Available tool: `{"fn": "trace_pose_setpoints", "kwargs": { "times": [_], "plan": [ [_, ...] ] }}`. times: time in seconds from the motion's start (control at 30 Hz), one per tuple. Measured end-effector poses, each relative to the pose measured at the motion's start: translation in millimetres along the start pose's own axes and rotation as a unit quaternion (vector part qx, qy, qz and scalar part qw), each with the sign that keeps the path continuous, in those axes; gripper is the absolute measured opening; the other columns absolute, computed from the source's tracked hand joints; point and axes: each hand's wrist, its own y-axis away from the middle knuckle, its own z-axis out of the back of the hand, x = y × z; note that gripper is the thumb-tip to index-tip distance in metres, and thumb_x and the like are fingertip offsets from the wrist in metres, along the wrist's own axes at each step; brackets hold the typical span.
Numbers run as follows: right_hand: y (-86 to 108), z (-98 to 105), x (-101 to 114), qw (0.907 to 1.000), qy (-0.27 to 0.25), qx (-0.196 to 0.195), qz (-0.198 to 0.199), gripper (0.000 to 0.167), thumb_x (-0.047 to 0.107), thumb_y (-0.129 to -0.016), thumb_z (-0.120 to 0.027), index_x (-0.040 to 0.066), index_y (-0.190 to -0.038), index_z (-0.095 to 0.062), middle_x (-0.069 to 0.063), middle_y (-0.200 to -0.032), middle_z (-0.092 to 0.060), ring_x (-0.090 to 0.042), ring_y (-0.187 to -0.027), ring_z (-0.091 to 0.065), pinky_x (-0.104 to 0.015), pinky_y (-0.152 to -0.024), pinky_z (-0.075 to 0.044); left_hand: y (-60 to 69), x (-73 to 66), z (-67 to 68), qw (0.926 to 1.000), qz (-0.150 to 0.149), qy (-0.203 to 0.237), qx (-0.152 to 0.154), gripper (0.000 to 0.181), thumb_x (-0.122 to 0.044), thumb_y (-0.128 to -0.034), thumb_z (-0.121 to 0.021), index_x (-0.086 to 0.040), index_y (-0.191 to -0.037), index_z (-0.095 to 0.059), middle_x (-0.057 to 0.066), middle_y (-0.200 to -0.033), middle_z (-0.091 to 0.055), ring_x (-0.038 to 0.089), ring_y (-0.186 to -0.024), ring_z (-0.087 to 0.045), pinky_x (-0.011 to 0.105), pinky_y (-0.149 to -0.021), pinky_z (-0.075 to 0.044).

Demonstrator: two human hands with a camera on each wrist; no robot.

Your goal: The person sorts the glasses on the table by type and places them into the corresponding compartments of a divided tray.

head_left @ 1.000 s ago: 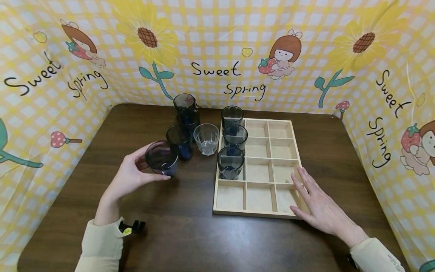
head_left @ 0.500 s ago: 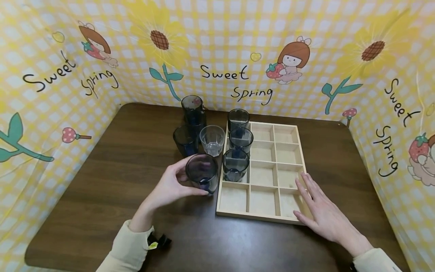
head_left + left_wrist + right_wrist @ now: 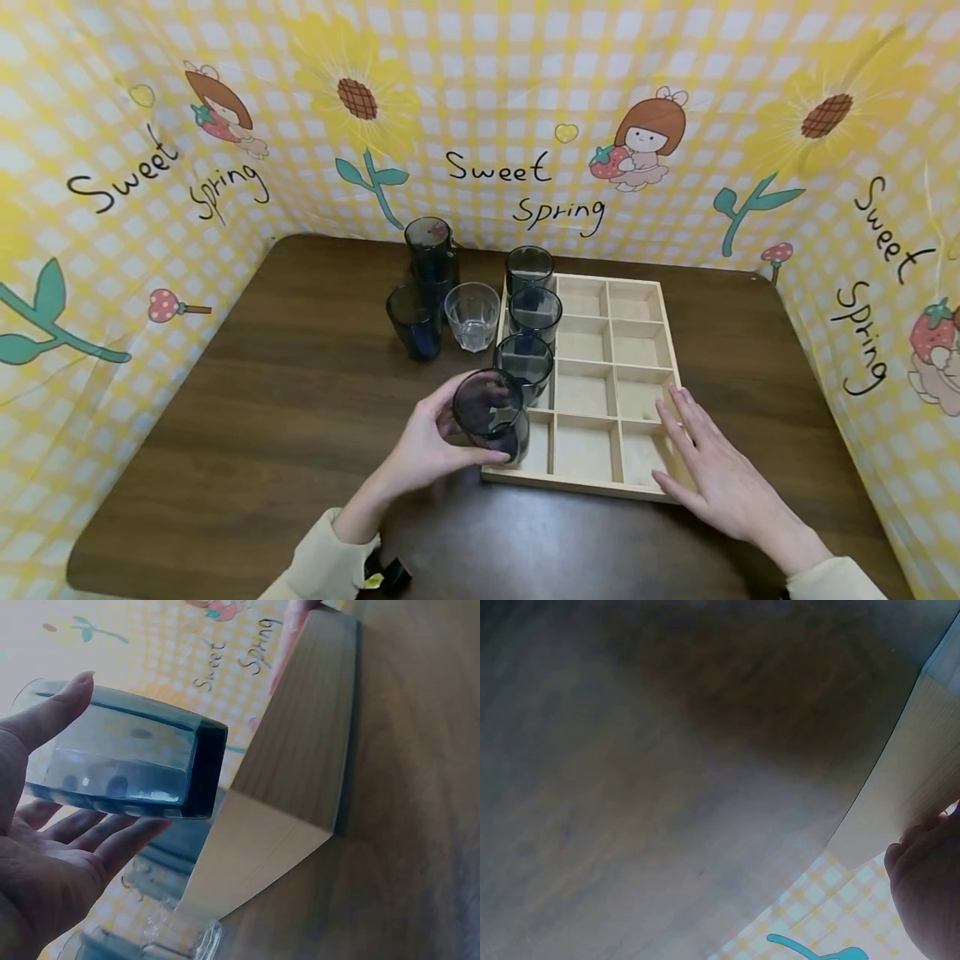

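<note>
Our left hand (image 3: pixel 427 442), thumb and fingers curved round a smoky-blue tapered glass tumbler (image 3: pixel 491 417), holds it roughly upright, base down, above the near-left compartment (image 3: pixel 538 454) of the pale wooden divided tray (image 3: pixel 585 485), while our right hand (image 3: pixel 720 479), fingers extended, lies at the tray's right edge.

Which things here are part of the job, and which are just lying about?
Seemingly in the job:
dark glass, held by the left hand
wooden tray, right hand at its edge
three dark glasses in the tray's left column
more dark glasses left of the tray, probably

Seemingly just about:
clear glass beside the tray, though I can't be sure
patterned cloth behind
</note>
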Motion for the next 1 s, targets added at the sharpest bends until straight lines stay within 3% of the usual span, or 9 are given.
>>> {"fn": "trace_pose_setpoints", "kwargs": {
  "times": [0.3,0.47,0.7,0.8,1.0],
  "plan": [
    [1.6,0,1,1.0000,0.000,-0.001,0.005,0.094,0.045,-0.101,-0.076,0.001,-0.171,-0.033,-0.029,-0.180,-0.024,-0.023,-0.175,-0.006,-0.012,-0.133,0.004,1.0,8.8,-21.2,0.9997,-0.010,0.022,0.007,0.094,0.008,-0.0745,-0.097,-0.010,-0.154,-0.050,0.019,-0.146,-0.064,0.012,-0.128,-0.071,0.027,-0.109,-0.060],
    [2.0,-1,0,0.9999,0.000,-0.008,0.009,0.093,0.048,-0.103,-0.073,0.002,-0.172,-0.032,-0.028,-0.180,-0.024,-0.022,-0.175,-0.006,-0.013,-0.133,0.004,-0.5,14.5,-29.9,0.9994,-0.030,-0.013,-0.007,0.093,0.004,-0.0723,-0.100,-0.011,-0.151,-0.053,0.016,-0.147,-0.062,0.019,-0.130,-0.069,0.029,-0.113,-0.057],
    [1.8,-2,-2,0.9998,0.000,-0.012,0.014,0.093,0.057,-0.106,-0.067,0.004,-0.173,-0.030,-0.024,-0.182,-0.020,-0.023,-0.175,-0.008,-0.013,-0.133,0.003,-0.5,18.0,-39.6,0.9970,-0.016,-0.058,-0.048,0.094,-0.001,-0.0690,-0.104,-0.011,-0.150,-0.058,0.014,-0.144,-0.063,0.020,-0.130,-0.066,0.028,-0.112,-0.057],
    [1.8,-2,-2,0.9999,0.000,-0.011,0.012,0.092,0.057,-0.106,-0.066,0.004,-0.173,-0.031,-0.025,-0.182,-0.021,-0.024,-0.175,-0.009,-0.013,-0.133,0.003,0.4,19.0,-40.2,0.9902,-0.017,-0.121,-0.067,0.093,-0.010,-0.0680,-0.107,-0.015,-0.149,-0.062,0.008,-0.140,-0.068,0.018,-0.129,-0.067,0.030,-0.117,-0.053],
    [1.1,-2,-2,0.9999,-0.001,-0.012,0.010,0.092,0.057,-0.106,-0.066,0.003,-0.172,-0.032,-0.026,-0.181,-0.022,-0.025,-0.175,-0.010,-0.013,-0.134,0.003,0.8,20.4,-41.0,0.9645,-0.037,-0.250,-0.076,0.095,-0.024,-0.0643,-0.110,-0.013,-0.147,-0.064,0.004,-0.135,-0.072,0.021,-0.127,-0.067,0.044,-0.113,-0.057]
  ]
}}
